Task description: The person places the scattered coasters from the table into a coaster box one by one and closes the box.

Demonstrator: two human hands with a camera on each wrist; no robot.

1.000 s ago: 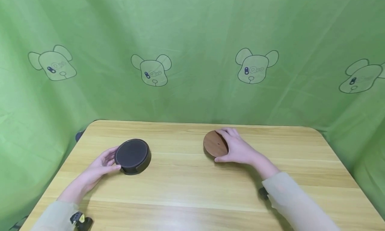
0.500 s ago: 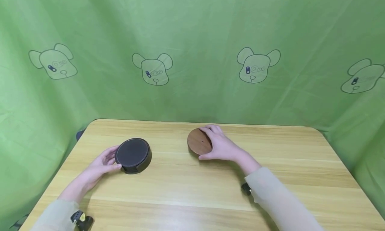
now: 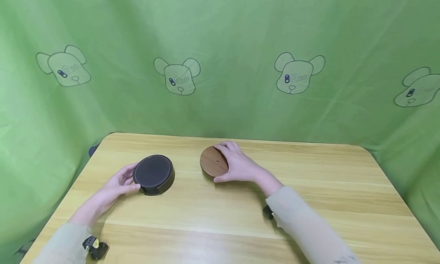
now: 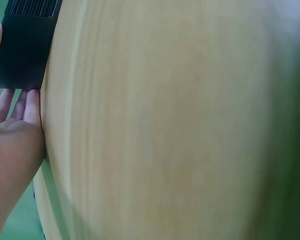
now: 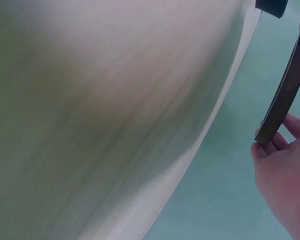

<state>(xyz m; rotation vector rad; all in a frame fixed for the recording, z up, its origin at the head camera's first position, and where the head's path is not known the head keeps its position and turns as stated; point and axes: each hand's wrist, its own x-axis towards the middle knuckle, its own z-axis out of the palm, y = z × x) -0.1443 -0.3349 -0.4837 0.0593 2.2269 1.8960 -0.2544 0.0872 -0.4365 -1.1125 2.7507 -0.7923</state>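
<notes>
My left hand (image 3: 113,189) holds a round black coaster holder (image 3: 152,173) on the left of the table, thumb on the near side and fingers round the far side. A stack with thin ridged edges (image 4: 32,7) shows in the holder in the left wrist view. A round brown wooden disc (image 3: 211,161) is raised off the table to the right of the holder. My right hand (image 3: 242,167) grips its right edge between thumb and fingers. Seen edge-on in the right wrist view, the disc (image 5: 286,87) looks dark and fairly thin.
Both things are over a light wood-grain table (image 3: 220,218) with rounded far corners. A green curtain (image 3: 233,103) with outlined bear heads hangs behind it and at the sides. Small black devices (image 3: 96,248) are strapped at both wrists.
My right hand has carried the wooden disc leftward, closer to the black coaster holder. The left hand keeps its hold on the coaster holder; the head view has shifted slightly.
</notes>
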